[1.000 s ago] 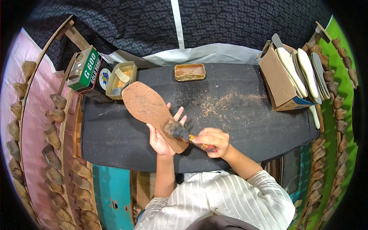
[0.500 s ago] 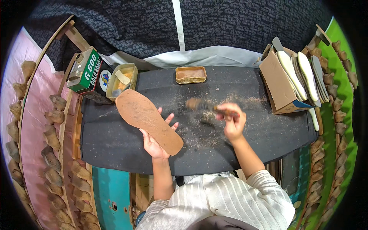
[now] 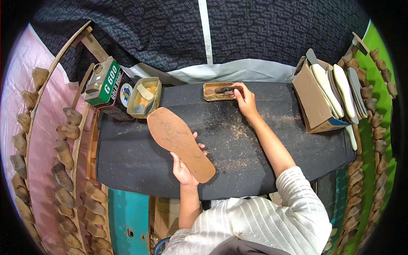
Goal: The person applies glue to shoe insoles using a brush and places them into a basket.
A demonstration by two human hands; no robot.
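Observation:
My left hand (image 3: 183, 170) holds a tan shoe sole (image 3: 178, 140) by its narrow end, the thumb on its near edge and fingertips showing past the other edge. Dark specks and scuffs mark the sole's face. At the far side of the table my right hand (image 3: 243, 98) is closed on a dark, brush-like tool (image 3: 225, 90). The tool's end lies inside a small shallow rectangular tray (image 3: 208, 98); the fingers hide its handle, and its exact kind is unclear.
Brown crumbs litter the black-covered table (image 3: 127, 157). A green and black can (image 3: 108, 91) and a yellowish tub (image 3: 156, 95) with pieces inside stand left. A cardboard box (image 3: 313, 102) of insoles (image 3: 325, 91) stands right. Racks of shoe lasts (image 3: 63, 153) flank both sides.
My right hand has moved away from me to the tray, bringing the tool's end into it. My left hand still holds the sole, which appears slightly further right and lower.

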